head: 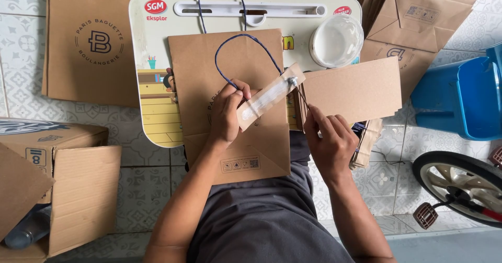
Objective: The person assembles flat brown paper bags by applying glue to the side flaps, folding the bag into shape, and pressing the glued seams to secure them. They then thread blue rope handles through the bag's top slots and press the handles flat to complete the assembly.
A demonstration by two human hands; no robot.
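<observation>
My left hand [226, 114] pinches a brown cardboard strip [269, 96] smeared with white glue, with a dark blue cord loop [246, 38] attached to it. Under it lies a flat brown paper bag [209, 64] on a small white lap table [151, 75]. My right hand [327, 137] grips a thin stick [302, 94] whose tip touches the glued end of the strip. A round white glue tub [336, 39] stands open at the table's far right.
A stack of cardboard pieces [355, 88] rests right of the table. Brown paper bags lie at the far left [94, 38] and far right [418, 17]. A cardboard box [68, 184] stands left, a blue plastic bin [460, 95] and a tricycle wheel [460, 184] right, on tiled floor.
</observation>
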